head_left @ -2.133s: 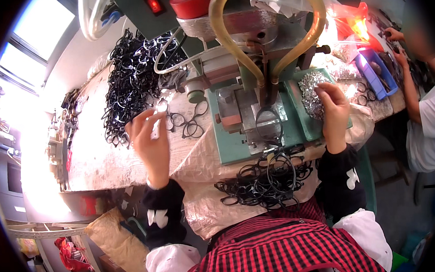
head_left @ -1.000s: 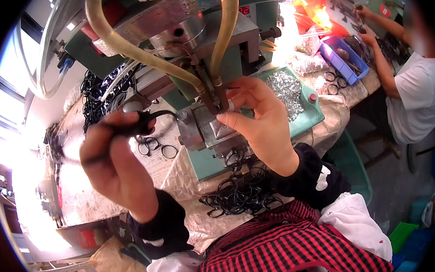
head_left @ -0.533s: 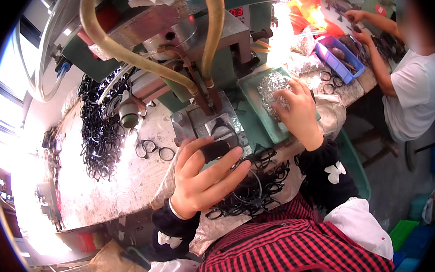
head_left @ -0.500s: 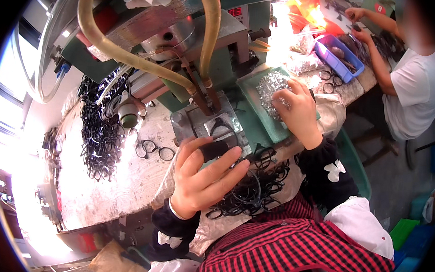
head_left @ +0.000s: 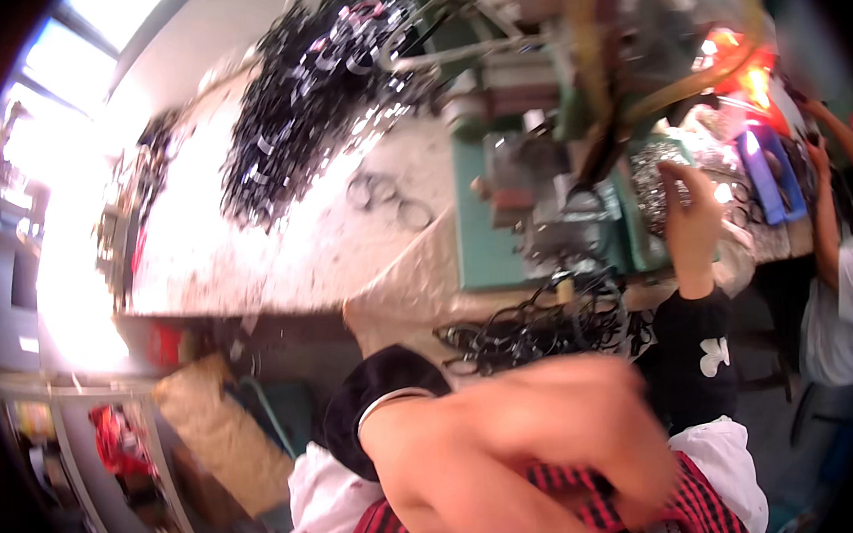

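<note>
Blurred by motion, my left hand point(head_left: 525, 446) is close in front of my checked apron point(head_left: 694, 494), palm down. Its fingers are smeared, and anything in them is hidden. My right hand point(head_left: 694, 221) reaches over the green tray point(head_left: 652, 253), fingertips drawn together at a heap of small silvery metal bits point(head_left: 649, 170); what they pinch is too small to make out. Left of that tray stands the machine's metal fixture point(head_left: 566, 224), with a dark ring-shaped part on it. A pile of black looped pieces point(head_left: 519, 334) lies below the fixture, at the bench's near edge.
A large heap of black looped pieces point(head_left: 290, 109) covers the back left of the bench point(head_left: 221, 259). Yellowish hoses point(head_left: 699, 89) hang down at the machine. Beyond the tray stands a blue bin point(head_left: 771, 177); a co-worker's arms point(head_left: 834, 144) are at the right.
My left hand has left the fixture and come down and toward me, in front of the apron. The whole view has swung left. My right hand stays at the tray of metal bits.
</note>
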`<action>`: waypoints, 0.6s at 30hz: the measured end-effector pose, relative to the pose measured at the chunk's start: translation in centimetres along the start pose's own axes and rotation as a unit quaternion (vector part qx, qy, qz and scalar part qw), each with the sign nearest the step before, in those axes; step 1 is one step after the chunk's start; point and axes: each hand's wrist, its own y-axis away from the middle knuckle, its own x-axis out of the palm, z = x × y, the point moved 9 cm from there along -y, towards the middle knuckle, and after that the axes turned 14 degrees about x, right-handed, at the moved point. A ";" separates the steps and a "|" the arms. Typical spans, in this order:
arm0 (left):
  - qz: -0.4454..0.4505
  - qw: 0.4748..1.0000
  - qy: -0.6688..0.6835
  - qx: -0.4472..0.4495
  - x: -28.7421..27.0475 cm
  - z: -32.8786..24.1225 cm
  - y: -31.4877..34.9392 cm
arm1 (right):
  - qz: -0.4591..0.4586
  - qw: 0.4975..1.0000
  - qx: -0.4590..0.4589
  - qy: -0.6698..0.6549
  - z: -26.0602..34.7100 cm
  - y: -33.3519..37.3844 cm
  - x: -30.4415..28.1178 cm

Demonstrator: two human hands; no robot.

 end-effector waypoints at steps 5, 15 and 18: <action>-0.030 0.990 0.135 0.029 0.2 -1.1 -1.2 | 0.024 0.995 0.075 -0.069 -0.5 0.5 1.1; 0.109 0.638 -0.750 -0.136 -19.8 -1.8 4.0 | 0.048 0.988 0.086 -0.119 0.7 1.4 0.5; 0.337 0.457 -0.780 -0.262 -25.9 5.1 11.8 | 0.040 0.987 0.091 -0.130 0.4 1.2 0.5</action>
